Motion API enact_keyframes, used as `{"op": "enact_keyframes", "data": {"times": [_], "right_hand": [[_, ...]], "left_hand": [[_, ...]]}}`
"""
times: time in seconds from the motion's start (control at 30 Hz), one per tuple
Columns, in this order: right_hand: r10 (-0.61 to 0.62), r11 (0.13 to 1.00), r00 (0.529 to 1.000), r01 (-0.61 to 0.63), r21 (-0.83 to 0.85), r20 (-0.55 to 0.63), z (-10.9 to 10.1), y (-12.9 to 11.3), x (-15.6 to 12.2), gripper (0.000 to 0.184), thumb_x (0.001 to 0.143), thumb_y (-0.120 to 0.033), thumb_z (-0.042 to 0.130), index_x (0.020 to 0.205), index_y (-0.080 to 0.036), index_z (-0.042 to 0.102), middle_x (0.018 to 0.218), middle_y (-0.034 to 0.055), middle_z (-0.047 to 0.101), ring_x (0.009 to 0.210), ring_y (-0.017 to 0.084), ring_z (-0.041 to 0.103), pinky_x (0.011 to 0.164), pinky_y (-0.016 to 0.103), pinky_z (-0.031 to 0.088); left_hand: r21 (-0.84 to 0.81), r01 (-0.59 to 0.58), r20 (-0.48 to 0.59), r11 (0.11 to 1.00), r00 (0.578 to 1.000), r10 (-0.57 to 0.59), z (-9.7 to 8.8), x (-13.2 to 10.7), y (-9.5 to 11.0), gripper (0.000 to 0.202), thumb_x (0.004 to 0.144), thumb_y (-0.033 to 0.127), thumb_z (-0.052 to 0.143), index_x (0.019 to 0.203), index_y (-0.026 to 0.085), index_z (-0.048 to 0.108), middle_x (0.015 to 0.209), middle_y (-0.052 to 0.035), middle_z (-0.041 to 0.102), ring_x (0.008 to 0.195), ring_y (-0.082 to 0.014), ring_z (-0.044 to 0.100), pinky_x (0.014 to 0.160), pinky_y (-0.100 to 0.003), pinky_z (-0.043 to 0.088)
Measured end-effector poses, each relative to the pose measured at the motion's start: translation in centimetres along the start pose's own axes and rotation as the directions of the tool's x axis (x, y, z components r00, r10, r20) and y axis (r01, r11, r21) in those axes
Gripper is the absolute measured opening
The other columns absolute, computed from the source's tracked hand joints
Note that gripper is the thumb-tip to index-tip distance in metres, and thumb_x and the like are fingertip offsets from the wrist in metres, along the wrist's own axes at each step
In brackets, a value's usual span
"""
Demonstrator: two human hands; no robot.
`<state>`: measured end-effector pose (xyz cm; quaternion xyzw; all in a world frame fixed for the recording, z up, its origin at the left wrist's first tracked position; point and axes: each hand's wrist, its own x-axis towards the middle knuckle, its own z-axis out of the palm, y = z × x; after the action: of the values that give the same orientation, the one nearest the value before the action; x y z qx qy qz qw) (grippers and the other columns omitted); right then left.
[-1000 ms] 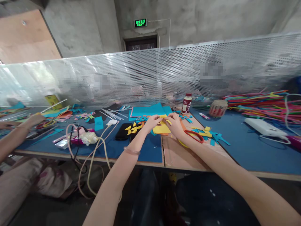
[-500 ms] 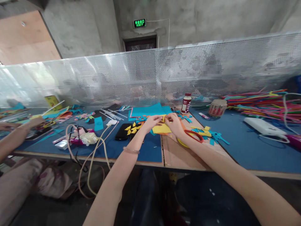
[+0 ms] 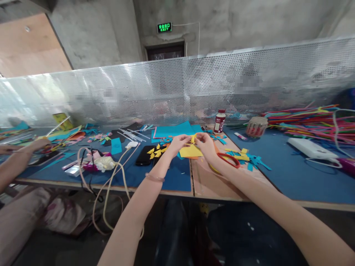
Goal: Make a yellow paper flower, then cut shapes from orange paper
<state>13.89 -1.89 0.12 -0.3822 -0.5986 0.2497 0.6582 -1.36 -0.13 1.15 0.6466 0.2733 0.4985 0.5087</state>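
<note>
Between my fingertips, the yellow strip (image 3: 193,139) now stands up in a tighter curl than it showed a second ago, while both hands have hardly shifted. My left hand (image 3: 179,145) and right hand (image 3: 205,144) each pinch it between thumb and fingers, tips close together, the remaining fingers loosely bent. I hold it just over the far part of the yellow sheet (image 3: 190,152); fingers hide part of the strip, so I cannot tell how its ends meet.

Narrow paper like this probably creases or tears if I pinch too hard or pull my hands apart, and it could spring open if either grip loosens. Dropped, it would be easy to lose against the sheet of the same colour.

My right wrist crosses by the red loop handle (image 3: 229,160); sweeping that arm sideways might drag it into the blue cut pieces (image 3: 258,161). Careless movement of my left arm could scatter the yellow scraps (image 3: 157,152) near the black phone (image 3: 142,156), or snag the pale cord (image 3: 124,177).
</note>
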Motion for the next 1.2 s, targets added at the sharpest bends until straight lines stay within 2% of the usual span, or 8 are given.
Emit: {"op": "enact_keyframes", "data": {"times": [0.17,0.4,0.63,0.8,0.97,1.1,1.2], "right_hand": [[0.039,0.999,0.999,-0.039,0.006,0.027,0.0,-0.2,-0.1,0.028,0.072,-0.04,0.064,0.089,-0.017,0.062,0.085,0.0065,0.066,0.078,0.02,0.061,0.071,0.035,0.051],[0.051,0.997,0.998,-0.049,-0.053,0.047,0.0,-0.8,-0.5,0.028,0.075,-0.044,0.062,0.082,-0.017,0.065,0.078,0.0052,0.067,0.071,0.019,0.061,0.065,0.032,0.05],[0.027,0.993,0.998,-0.021,-0.116,0.051,-0.2,-1.1,-0.7,0.025,0.078,-0.043,0.059,0.078,-0.018,0.064,0.073,0.0036,0.065,0.066,0.018,0.059,0.062,0.03,0.048],[0.016,0.99,0.998,-0.007,-0.143,0.063,-0.2,-1.1,-0.6,0.025,0.077,-0.042,0.057,0.076,-0.018,0.063,0.071,0.0026,0.064,0.064,0.018,0.057,0.058,0.029,0.046],[0.013,0.987,0.997,-0.001,-0.159,0.071,-0.2,-1.0,-0.6,0.024,0.076,-0.041,0.057,0.076,-0.017,0.063,0.07,0.0026,0.062,0.063,0.017,0.055,0.056,0.028,0.044],[0.019,0.989,0.995,-0.004,-0.146,0.098,-0.2,-0.8,-0.6,0.024,0.078,-0.04,0.054,0.079,-0.017,0.063,0.071,0.0027,0.063,0.063,0.017,0.057,0.056,0.028,0.046],[0.013,0.99,0.995,0.002,-0.141,0.103,-0.2,-0.7,-0.6,0.025,0.079,-0.041,0.053,0.079,-0.018,0.063,0.071,0.0027,0.063,0.063,0.017,0.058,0.057,0.029,0.047]], "left_hand": [[-0.003,0.0,0.001,1.0,1.0,0.0,0.1,-0.1,0.2,0.036,0.076,0.045,0.067,0.091,0.013,0.067,0.091,-0.0079,0.066,0.08,-0.0151,0.064,0.076,-0.031,0.051],[-0.006,0.007,-0.013,1.0,1.0,-0.007,0.1,-0.2,0.4,0.038,0.074,0.048,0.068,0.09,0.014,0.065,0.091,-0.0067,0.067,0.078,-0.0144,0.064,0.076,-0.029,0.051],[0.006,0.046,-0.052,0.999,0.998,-0.046,0.3,0.1,0.4,0.046,0.079,0.059,0.057,0.091,0.015,0.065,0.093,-0.0096,0.068,0.075,-0.016,0.066,0.07,-0.029,0.052],[0.045,0.014,-0.062,0.999,0.998,-0.011,0.5,-0.1,0.8,0.04,0.077,0.054,0.061,0.087,0.016,0.065,0.087,-0.0068,0.068,0.075,-0.0154,0.065,0.07,-0.028,0.051],[0.074,-0.044,-0.055,0.996,0.997,0.048,0.4,-0.2,1.0,0.029,0.075,0.043,0.066,0.085,0.016,0.066,0.082,-0.0036,0.066,0.075,-0.0135,0.062,0.071,-0.026,0.049],[0.069,-0.065,-0.072,0.996,0.995,0.07,0.2,-0.2,1.0,0.024,0.078,0.038,0.061,0.084,0.015,0.067,0.085,-0.0048,0.067,0.078,-0.0142,0.062,0.073,-0.027,0.05],[0.066,-0.064,-0.077,0.996,0.995,0.069,0.2,-0.3,1.1,0.027,0.08,0.04,0.058,0.085,0.015,0.067,0.087,-0.0062,0.068,0.08,-0.0154,0.063,0.072,-0.027,0.051]]}}
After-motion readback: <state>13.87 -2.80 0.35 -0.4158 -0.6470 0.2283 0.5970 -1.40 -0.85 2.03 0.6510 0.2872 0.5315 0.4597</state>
